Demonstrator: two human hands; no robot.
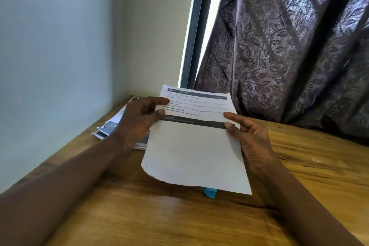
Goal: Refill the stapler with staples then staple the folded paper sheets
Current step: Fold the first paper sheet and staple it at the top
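Note:
A printed white paper sheet (195,152) is lifted above the wooden table (139,215), its top part bent back along a dark printed band. My left hand (137,124) pinches its upper left edge with thumb and fingers. My right hand (251,138) pinches the right edge at the dark band. A small blue object (210,192) pokes out from under the sheet's lower edge; the sheet covers the rest of it, so I cannot tell what it is.
A pile of other printed papers (111,126) lies at the table's far left corner, partly behind my left hand. A dark patterned curtain (289,56) hangs behind the table on the right, a pale wall (56,56) on the left.

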